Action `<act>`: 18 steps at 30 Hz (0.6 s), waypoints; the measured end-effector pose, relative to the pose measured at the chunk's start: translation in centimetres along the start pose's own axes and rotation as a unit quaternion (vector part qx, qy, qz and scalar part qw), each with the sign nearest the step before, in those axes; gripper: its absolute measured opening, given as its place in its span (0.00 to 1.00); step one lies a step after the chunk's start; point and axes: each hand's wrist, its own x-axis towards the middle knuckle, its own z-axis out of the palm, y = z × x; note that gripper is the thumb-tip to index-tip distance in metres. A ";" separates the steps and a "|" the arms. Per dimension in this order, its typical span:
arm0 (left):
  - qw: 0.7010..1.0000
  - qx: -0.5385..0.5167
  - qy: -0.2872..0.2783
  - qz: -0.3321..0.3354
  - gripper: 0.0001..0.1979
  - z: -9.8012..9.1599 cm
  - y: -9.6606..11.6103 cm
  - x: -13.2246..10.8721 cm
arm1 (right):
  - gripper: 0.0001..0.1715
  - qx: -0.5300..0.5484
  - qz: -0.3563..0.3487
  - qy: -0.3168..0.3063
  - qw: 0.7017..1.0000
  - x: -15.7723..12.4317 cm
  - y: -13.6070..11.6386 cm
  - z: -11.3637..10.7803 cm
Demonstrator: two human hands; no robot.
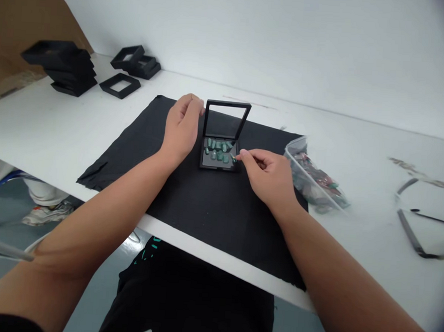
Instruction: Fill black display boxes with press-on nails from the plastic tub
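On the counter's (59, 121) black cloth (189, 204), we find fingers of the left hand (181, 126) curled on the open case (227, 106) to steady it, while fingers of the right hand (268, 176) pinch a green piece (233, 157) at its right edge.

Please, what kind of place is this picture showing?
Probably a packing or assembly bench in a small workshop. A white table carries a black cloth mat, an open black hinged case with small green pieces, stacks of black square frames, and a clear plastic bag of more pieces.
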 end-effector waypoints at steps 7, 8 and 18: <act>0.999 0.047 0.005 0.002 0.19 -0.2 -0.7 -0.4 | 0.18 -0.006 -0.017 -0.011 1.000 0.0 0.0 -0.1; 0.999 0.049 0.005 0.003 0.18 -0.2 -0.8 -0.5 | 0.18 -0.006 -0.021 -0.016 1.000 0.0 -0.1 -0.1; 0.997 -0.020 -0.041 -0.062 0.25 0.5 -3.1 -0.6 | 0.17 0.007 -0.015 0.000 1.000 0.0 0.2 0.0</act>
